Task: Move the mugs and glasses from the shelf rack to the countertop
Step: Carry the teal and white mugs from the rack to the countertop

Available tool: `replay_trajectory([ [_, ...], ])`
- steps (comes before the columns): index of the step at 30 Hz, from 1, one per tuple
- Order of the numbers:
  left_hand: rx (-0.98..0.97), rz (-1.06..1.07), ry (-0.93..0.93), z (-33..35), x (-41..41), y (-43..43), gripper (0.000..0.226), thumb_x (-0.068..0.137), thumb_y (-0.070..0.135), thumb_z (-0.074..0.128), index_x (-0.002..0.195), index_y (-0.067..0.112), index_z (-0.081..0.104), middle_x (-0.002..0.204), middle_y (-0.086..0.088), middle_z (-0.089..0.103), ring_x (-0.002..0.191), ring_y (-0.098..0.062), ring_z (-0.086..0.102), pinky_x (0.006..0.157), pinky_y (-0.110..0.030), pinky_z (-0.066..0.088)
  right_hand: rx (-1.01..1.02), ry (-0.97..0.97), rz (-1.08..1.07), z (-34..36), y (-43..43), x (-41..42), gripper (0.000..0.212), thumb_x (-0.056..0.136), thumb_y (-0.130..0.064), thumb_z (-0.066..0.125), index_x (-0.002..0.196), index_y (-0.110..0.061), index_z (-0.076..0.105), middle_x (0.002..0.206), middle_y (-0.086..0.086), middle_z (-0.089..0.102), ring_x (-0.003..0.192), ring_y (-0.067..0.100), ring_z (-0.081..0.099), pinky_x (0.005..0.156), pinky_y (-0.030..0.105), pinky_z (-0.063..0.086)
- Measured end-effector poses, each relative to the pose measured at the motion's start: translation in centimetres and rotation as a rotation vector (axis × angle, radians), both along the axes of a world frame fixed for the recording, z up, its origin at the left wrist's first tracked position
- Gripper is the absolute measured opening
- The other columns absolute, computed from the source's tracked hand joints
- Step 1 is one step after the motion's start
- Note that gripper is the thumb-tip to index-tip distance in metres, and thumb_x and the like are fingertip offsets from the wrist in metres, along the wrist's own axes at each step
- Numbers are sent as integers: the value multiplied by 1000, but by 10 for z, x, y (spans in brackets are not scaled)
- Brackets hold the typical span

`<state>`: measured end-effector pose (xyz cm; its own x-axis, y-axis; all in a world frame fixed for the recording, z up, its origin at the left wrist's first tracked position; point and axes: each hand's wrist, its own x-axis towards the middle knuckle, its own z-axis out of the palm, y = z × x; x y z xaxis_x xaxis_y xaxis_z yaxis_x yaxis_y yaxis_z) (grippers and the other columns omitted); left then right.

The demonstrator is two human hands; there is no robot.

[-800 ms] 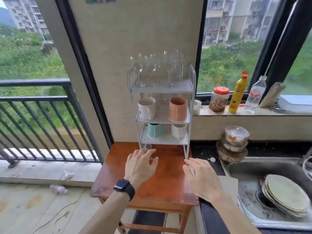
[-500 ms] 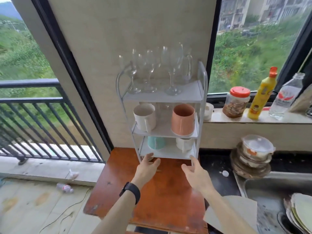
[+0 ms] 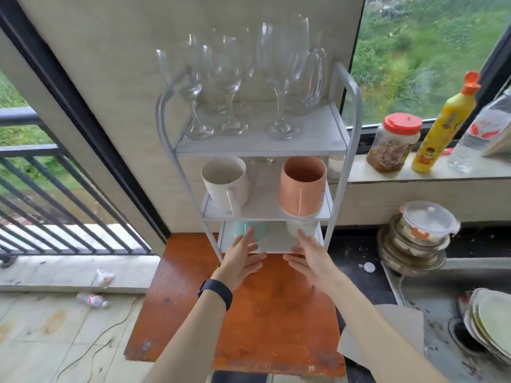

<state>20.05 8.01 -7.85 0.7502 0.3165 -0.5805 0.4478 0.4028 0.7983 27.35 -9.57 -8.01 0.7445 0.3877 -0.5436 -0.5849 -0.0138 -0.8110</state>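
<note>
The tall clear stemmed wine glasses (image 3: 231,78) stand upright on the top tier of the white three-tier metal shelf rack (image 3: 343,150); at least five stems can be counted, though overlapping bowls make the exact number uncertain, and a clear glass handled jug (image 3: 312,78) stands behind them at the right. These are judged light, thin-walled, fragile and slippery, best taken one at a time by the stem or low on the bowl. On the middle tier sit two mugs: a white ceramic mug with handle (image 3: 225,183) at the left and a salmon-pink ceramic mug (image 3: 301,186) at the right, judged heavier, stiff and sturdy, and easiest gripped by handle or around the body. On the bottom tier are two more, a teal mug (image 3: 250,229) and a small white mug (image 3: 300,228), both partly hidden by the shelf above. The left hand (image 3: 240,261), fingers spread and holding nothing, reaches towards the teal mug; the right hand (image 3: 309,258), likewise spread and empty, reaches towards the small white mug. Whether either fingertip touches a mug cannot be told. The rack stands at the back of the worn orange-brown wooden desk (image 3: 271,327), whose front is bare. A black smartwatch (image 3: 215,294) is on the left wrist.
</note>
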Motion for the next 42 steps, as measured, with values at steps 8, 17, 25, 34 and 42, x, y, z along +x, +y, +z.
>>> replay_trajectory([
  [8, 225, -131, -81, 0, -58, 3, 41, 96, 54, 48, 121, 24, 60, 101, -10, 66, 90, -23, 71, 84, -35, 61, -129, -99, -143, -5, -9, -63, 38, 98, -49, 51, 94, -12, 59, 105, 20, 70, 88, 24, 76, 84, 36, 60],
  [17, 271, -541, -154, 11, -90, -44, 44, 97, 53, 44, 119, 19, 60, 106, -8, 64, 90, -21, 69, 83, -31, 58, -162, -104, -355, 3, -90, -175, 46, 100, -49, 46, 92, -5, 59, 94, 20, 72, 87, 31, 76, 89, 46, 58],
  [25, 167, -948, -254, 29, -106, -226, 29, 101, 42, 47, 93, 18, 61, 88, -7, 55, 71, -16, 62, 66, -26, 51, -234, -125, -830, 20, -238, -284, 40, 103, -37, 45, 79, -6, 50, 77, 15, 64, 81, 32, 76, 80, 41, 57],
  [34, 17, -1382, -251, 35, -225, -508, 27, 101, 42, 49, 93, 18, 61, 72, 3, 56, 64, -13, 54, 61, -24, 41, -329, -96, -1339, 39, -452, -493, 42, 102, -42, 43, 76, -11, 55, 85, 17, 66, 81, 31, 76, 76, 38, 58],
  [42, -127, -1605, -190, 34, -354, -720, 26, 103, 37, 47, 89, 15, 49, 72, -3, 40, 41, -6, 40, 42, -16, 29, -402, -54, -1648, 45, -607, -660, 39, 102, -40, 44, 89, -5, 56, 80, 17, 62, 77, 32, 76, 74, 39, 55],
])
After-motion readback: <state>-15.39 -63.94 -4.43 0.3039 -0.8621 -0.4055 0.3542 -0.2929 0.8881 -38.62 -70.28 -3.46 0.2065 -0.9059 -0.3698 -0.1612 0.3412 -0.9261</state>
